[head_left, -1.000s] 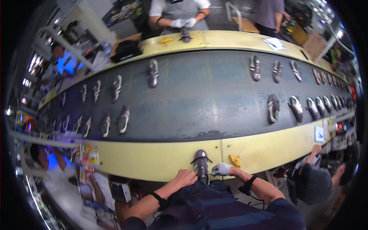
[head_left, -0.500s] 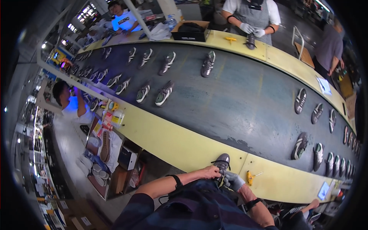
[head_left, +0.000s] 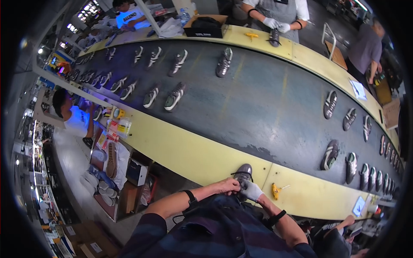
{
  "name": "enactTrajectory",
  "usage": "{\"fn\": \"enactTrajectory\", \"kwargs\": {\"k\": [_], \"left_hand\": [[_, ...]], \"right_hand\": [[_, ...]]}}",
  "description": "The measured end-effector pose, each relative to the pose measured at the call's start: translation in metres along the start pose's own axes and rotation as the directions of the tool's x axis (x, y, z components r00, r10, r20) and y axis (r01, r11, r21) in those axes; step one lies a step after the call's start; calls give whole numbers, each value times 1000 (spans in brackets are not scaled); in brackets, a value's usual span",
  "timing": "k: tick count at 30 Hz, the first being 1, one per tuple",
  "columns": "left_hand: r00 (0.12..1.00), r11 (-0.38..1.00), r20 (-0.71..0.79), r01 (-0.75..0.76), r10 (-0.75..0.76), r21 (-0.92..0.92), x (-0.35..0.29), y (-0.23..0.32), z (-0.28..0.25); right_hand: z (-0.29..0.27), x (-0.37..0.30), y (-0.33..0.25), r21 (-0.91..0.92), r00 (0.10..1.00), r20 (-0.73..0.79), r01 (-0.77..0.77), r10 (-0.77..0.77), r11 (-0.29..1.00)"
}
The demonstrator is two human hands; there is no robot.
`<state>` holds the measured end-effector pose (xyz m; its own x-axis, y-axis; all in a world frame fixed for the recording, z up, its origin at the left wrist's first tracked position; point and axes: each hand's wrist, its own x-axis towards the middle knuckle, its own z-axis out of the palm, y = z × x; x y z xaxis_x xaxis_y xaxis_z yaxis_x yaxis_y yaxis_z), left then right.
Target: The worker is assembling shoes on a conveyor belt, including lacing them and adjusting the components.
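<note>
On the near yellow ledge a dark grey sneaker (head_left: 244,171) lies with its toe pointing away from me, a dark lace sticking out to both sides. My bare left hand (head_left: 227,186) is closed at its left side, fingers pinched together over the lacing. From the right, my right hand (head_left: 251,190) in a light glove closes on the laces too, touching the shoe. The two hands meet over the shoe's throat and hide its heel end. Just right of them a yellow-handled tool (head_left: 276,191) with a thin metal shaft lies on the ledge.
Beyond the ledge runs a dark conveyor belt (head_left: 258,107) carrying several sneakers. A co-worker's gloved hands (head_left: 277,25) work on a shoe (head_left: 274,38) across it. At left stands a cart (head_left: 109,206) with soles and packets. A black box (head_left: 205,26) sits on the far ledge.
The whole view has shifted, so the scene sits slightly further left and up. My hands stay on the sneaker, the right one turned with its glove back more visible.
</note>
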<state>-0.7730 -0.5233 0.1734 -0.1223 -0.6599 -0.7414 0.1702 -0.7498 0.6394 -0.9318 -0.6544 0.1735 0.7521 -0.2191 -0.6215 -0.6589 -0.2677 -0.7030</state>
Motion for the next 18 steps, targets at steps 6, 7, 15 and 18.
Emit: {"fn": "enactTrajectory", "kwargs": {"k": [6,7,15,18], "left_hand": [[999,995,-34,22,-19,94,-3,6,4],[999,996,-36,13,-10,83,-2,1,4],[992,952,-71,-82,107,294,7,2,6],[857,578,-150,-195,493,792,-11,3,0]], "right_hand": [[1,-8,-14,-13,999,-38,-32,32,999],[-5,-13,-22,-7,999,-29,-21,21,1000],[-2,-9,2,31,992,-125,12,-9,999],[-17,-11,14,-17,996,-93,-7,6,1000]]}}
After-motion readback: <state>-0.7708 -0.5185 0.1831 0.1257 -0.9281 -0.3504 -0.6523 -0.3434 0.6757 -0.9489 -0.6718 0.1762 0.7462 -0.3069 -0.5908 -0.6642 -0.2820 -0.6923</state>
